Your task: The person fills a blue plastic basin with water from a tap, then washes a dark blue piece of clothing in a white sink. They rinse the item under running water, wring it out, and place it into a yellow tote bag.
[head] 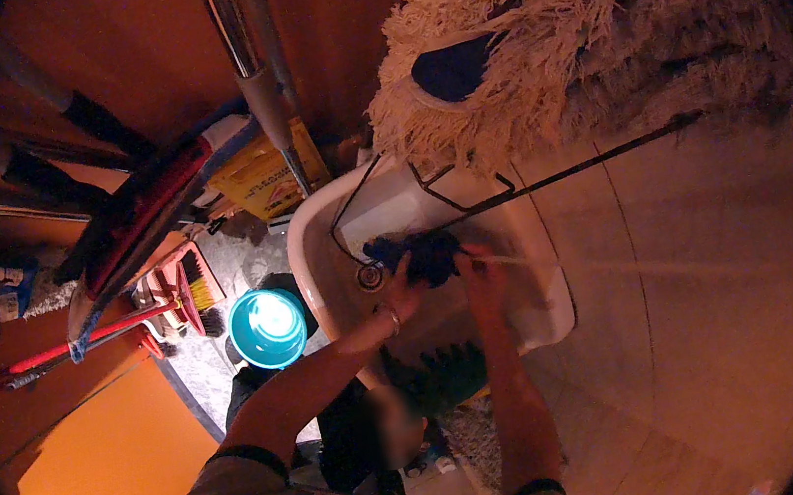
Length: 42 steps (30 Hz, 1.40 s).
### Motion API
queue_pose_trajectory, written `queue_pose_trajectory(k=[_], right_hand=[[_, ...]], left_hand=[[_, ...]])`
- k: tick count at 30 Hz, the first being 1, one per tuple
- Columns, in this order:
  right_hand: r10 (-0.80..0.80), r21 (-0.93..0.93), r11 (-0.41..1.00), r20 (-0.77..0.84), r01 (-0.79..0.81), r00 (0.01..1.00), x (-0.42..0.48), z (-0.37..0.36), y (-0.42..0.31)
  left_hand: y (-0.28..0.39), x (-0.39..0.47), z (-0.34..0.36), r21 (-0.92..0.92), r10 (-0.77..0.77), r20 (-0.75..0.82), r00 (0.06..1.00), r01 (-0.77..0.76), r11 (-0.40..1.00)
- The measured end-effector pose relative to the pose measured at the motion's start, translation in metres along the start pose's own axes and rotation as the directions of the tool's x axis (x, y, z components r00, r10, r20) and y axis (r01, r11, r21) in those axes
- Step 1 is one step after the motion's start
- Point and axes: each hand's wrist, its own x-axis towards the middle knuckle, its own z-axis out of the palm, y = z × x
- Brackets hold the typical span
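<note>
Both arms reach over a white utility sink [449, 315] with a drain [370, 277] at its left. My left hand [406, 294], with a bracelet at the wrist, has its fingers on the left part of a dark blue cloth [423, 255]. At the cloth's right end is my right hand [481, 274], its fingers closed on the edge. The cloth lies bunched inside the basin, near a dark metal rack [480, 204]. Dim light hides the finer folds and some fingertips.
Shaggy mop heads [531, 75] hang above the sink's far side. A lit turquoise bucket [266, 330] stands left of it, beside a dustpan [210, 270] and brushes. A yellow wet-floor sign [273, 181] and several long poles are behind.
</note>
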Motion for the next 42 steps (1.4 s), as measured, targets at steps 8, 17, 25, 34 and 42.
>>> queue_pose_trajectory(k=[8,17,25,34,42], right_hand=[[0.162,-0.124,0.982,0.143,-0.145,0.976,-0.018,-0.011,0.018],[0.263,-0.105,0.964,0.27,-0.243,0.926,-0.03,-0.032,-0.017],[0.308,-0.085,0.951,0.129,-0.299,0.943,-0.038,-0.022,0.005],[0.255,0.073,0.967,-0.197,-0.245,0.947,-0.042,-0.039,-0.002],[0.413,0.402,0.87,-0.281,-0.285,0.866,-0.055,-0.043,-0.047]], left_hand=[[0.035,0.008,-0.005,-0.039,0.315,-0.007,0.949,-0.315,0.948],[0.062,-0.005,-0.019,0.07,0.221,-0.161,0.962,-0.212,0.975],[0.072,-0.02,-0.013,-0.158,0.023,0.094,0.995,-0.008,0.987],[0.065,-0.021,-0.061,-0.805,-0.584,0.082,0.808,0.399,0.439],[0.044,-0.003,-0.127,-0.761,-0.475,0.172,0.863,0.423,0.492]])
